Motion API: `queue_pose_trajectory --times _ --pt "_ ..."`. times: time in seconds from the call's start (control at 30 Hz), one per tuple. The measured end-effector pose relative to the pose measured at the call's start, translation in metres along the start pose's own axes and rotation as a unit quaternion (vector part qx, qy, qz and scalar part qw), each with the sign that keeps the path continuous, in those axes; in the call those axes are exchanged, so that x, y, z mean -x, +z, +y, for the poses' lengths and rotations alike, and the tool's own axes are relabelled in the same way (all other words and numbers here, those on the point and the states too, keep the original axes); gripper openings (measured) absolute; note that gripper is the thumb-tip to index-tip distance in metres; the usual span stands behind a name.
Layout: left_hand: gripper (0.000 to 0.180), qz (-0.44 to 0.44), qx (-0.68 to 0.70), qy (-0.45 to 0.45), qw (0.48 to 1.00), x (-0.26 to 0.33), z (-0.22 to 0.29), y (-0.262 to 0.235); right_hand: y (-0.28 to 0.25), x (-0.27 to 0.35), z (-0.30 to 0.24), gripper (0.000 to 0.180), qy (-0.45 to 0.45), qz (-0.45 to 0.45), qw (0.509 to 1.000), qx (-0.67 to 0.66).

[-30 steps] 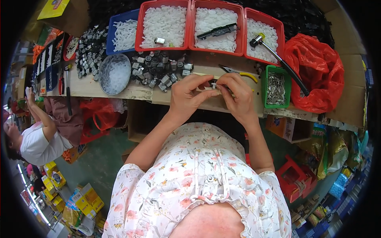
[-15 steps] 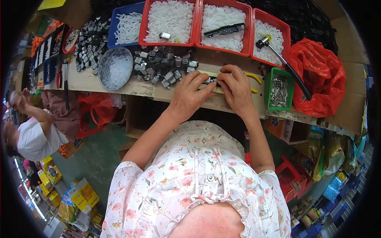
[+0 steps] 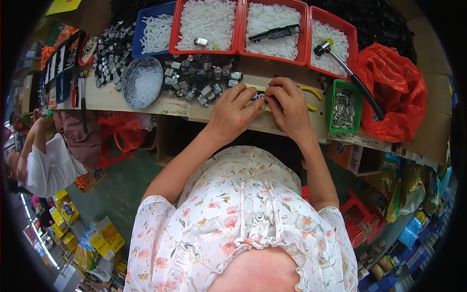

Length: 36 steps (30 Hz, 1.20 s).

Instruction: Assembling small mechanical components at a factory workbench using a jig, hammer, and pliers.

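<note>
Both my hands meet over the front of the workbench, fingers curled in around a narrow dark part (image 3: 260, 92) with pale bits on it. My left hand (image 3: 233, 109) pinches it from the left; my right hand (image 3: 288, 108) grips its other side, thumb and fingertips together. Much of the part is hidden by the fingers, so its kind is unclear. Under it lies a flat brass-coloured strip (image 3: 249, 86). The yellow handles of a hand tool, likely pliers (image 3: 312, 91), stick out beside my right hand. Left of my left hand is a pile of small metal motors (image 3: 198, 78).
Behind stand red trays (image 3: 239, 48) of white plastic pieces, one with a black strip-shaped part (image 3: 275, 34) across it. A hammer (image 3: 352, 75) leans over the right tray. Right are a green bin (image 3: 332, 114) of metal pins and a red bag (image 3: 389, 92). A co-worker (image 3: 51, 155) sits left.
My hands stay at the same spot, with only slight finger shifts around the dark part. The co-worker's arms have moved, and the whole view has shifted a little.
</note>
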<state>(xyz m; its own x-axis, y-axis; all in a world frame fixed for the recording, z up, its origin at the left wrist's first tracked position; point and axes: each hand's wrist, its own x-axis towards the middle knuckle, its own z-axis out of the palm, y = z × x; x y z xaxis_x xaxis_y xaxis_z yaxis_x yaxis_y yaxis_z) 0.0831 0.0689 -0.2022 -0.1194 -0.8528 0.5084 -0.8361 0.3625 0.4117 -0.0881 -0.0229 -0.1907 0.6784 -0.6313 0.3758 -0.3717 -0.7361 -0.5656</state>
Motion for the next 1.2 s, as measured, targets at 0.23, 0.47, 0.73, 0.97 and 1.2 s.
queue_pose_trajectory --times 0.23,0.47,0.73,0.97,1.2 --pt "0.026 -0.021 -0.017 0.018 0.999 -0.006 0.0 -0.01 -0.048 0.012 0.002 0.015 0.041 0.049 0.998 0.025" --pt "0.018 -0.047 0.085 0.009 0.995 -0.04 -0.016 -0.017 -0.106 0.056 0.043 0.014 0.242 0.095 0.95 0.171" --pt "0.015 -0.034 0.047 0.039 0.998 -0.123 -0.045 0.018 -0.103 0.058 0.062 0.012 0.204 0.07 0.954 0.207" --pt "0.013 -0.133 0.008 0.105 0.986 -0.158 -0.053 0.034 -0.105 0.058 0.066 0.01 0.211 0.091 0.956 0.184" --pt "0.007 -0.114 0.037 0.099 0.988 -0.159 -0.055 0.036 -0.104 0.057 0.064 0.008 0.204 0.13 0.956 0.168"
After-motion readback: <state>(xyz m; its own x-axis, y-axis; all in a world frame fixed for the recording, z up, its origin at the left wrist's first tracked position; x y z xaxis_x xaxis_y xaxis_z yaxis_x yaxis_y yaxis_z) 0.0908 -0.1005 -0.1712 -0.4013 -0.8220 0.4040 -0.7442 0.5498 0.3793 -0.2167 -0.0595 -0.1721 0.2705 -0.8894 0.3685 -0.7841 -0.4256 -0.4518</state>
